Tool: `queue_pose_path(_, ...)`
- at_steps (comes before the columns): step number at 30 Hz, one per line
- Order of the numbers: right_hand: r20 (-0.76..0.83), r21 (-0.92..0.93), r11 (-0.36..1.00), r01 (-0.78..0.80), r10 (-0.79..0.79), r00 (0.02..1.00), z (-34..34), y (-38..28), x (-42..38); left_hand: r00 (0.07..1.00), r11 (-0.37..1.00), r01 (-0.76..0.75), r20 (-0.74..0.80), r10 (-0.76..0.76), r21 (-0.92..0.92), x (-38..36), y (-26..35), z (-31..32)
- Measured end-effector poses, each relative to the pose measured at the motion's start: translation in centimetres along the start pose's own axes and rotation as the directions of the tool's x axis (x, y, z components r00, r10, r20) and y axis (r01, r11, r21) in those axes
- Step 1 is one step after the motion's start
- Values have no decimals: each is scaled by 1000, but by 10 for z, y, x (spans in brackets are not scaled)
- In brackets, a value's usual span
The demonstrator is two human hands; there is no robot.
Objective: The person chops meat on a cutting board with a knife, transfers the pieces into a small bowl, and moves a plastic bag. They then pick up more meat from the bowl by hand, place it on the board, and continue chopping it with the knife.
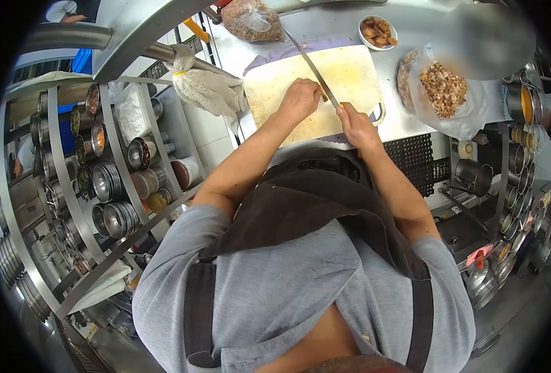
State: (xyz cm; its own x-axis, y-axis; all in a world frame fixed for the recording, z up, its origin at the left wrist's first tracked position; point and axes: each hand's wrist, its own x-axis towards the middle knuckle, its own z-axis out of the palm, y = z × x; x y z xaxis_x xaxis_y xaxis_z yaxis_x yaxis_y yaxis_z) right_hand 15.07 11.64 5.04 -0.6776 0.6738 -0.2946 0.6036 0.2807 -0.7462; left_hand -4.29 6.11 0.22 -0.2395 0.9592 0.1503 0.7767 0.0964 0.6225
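Observation:
My right hand [358,129] is closed around the handle of a long kitchen knife [311,63]. Its blade slants up and to the left across a worn, cream-coloured cutting board [356,68]. Close beside the blade, my left hand [301,99] rests on the board with its fingers curled. A small brown piece of food [324,96] shows at those fingertips, against the knife; most of it is hidden. Beyond the board sits a white bowl [362,38] of brown chunks. To the right, an open plastic bag [468,124] holds chopped brown and pale pieces [443,90].
A tied bag of brown, minced-looking food [252,20] lies at the back left. A pale towel [208,93] hangs from a rail at the counter's left. Metal shelves [89,161] with stacked bowls stand further left; pots [474,177] stand low on the right.

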Motion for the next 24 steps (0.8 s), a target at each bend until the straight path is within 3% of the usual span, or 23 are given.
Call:
queue_pose_path(4,-71,48,999,-19,22,997,-18,11,-23,999,999,-3,40,5,-32,0,4,-7)
queue_pose_path(6,-124,-70,996,-50,41,991,-18,27,-30,1000,998,-13,25,14,-67,5,6,-11)
queue_pose_path(8,-133,-95,995,-18,5,991,-13,48,-36,982,984,-162,89,169,-75,11,1,-10)
queue_pose_path(9,-134,-120,993,13,-29,991,-12,50,-37,981,983,-169,87,175,-71,16,4,-14)
queue_pose_path(11,-147,-125,992,14,-32,989,-9,55,-36,963,996,-94,255,90,4,25,8,-23)
queue_pose_path(14,-167,-128,992,6,-28,986,-8,50,-39,938,980,-134,339,77,147,40,1,-14)
queue_pose_path(18,-157,-108,994,-6,-11,988,-9,50,-38,927,977,-114,374,38,182,48,13,-14)
queue_pose_path(21,-145,-76,997,-19,8,989,-8,52,-38,946,982,-118,317,65,150,42,7,-5)
queue_pose_path(24,-124,-91,995,-42,30,992,-10,48,-38,955,998,-25,298,8,55,33,10,4)
